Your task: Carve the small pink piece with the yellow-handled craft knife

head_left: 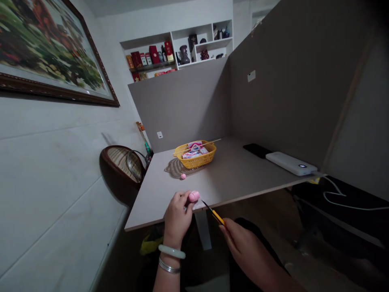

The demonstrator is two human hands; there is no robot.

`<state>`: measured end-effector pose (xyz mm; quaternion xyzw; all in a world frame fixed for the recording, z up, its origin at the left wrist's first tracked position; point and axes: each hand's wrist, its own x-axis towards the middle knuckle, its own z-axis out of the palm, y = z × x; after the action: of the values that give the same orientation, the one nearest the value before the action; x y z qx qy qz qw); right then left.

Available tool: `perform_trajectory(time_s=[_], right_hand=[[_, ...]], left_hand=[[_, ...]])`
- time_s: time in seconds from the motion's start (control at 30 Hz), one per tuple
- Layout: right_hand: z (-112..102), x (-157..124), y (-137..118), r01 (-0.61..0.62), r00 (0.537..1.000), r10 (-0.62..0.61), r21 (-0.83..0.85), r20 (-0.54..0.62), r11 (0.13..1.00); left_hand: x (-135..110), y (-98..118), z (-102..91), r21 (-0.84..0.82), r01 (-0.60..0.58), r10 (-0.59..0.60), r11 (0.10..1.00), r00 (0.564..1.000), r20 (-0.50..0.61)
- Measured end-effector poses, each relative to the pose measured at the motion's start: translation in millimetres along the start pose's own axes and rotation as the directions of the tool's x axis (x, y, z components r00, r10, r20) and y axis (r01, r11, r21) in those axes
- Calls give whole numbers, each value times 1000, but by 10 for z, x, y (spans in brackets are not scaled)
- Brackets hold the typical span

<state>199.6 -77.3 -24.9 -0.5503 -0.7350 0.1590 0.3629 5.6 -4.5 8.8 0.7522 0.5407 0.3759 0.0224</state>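
Note:
At the table's front edge my left hand [180, 209] is closed, its thumb and fingers pinching a rounded pink lump [194, 196] with a line across its surface. My right hand [240, 239] is wrapped around a knife [218, 217] with a yellow handle and a thin dark blade. The blade's tip points up and left, close to the pink lump; whether they touch I cannot tell. Farther back on the table lies a small pink ball [182, 176], just in front of the yellow basket [197, 163].
Packets [194, 151] fill the basket, and a thin stick [209, 142] lies across its rim. On the right of the grey table [158, 194] are a black phone-like slab [256, 150] and a white power bank [290, 163] with a cable. A woven-backed chair [121, 170] stands left.

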Motion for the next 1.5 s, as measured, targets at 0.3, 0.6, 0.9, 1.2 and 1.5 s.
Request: perform_trajectory(time_s=[0.3, 0.6, 0.9, 1.2, 1.5], right_hand=[[72, 119, 42, -11, 1000, 11, -63, -7, 998], [148, 243, -51, 16, 998, -7, -176, 55, 984], [164, 203, -22, 37, 996, -15, -264, 83, 964], [132, 364, -156, 17, 983, 25, -226, 182, 974], [132, 286, -95, 28, 989, 12, -263, 149, 964]], left_hand=[[35, 1, -45, -119, 69, -60, 990, 995, 75], [13, -27, 0, -97, 85, -80, 992, 995, 59], [3, -2, -13, -100, 78, -75, 992, 996, 37], [23, -6, -10, -55, 78, -76, 995, 996, 39], [9, -6, 2, -38, 74, -73, 997, 997, 35]])
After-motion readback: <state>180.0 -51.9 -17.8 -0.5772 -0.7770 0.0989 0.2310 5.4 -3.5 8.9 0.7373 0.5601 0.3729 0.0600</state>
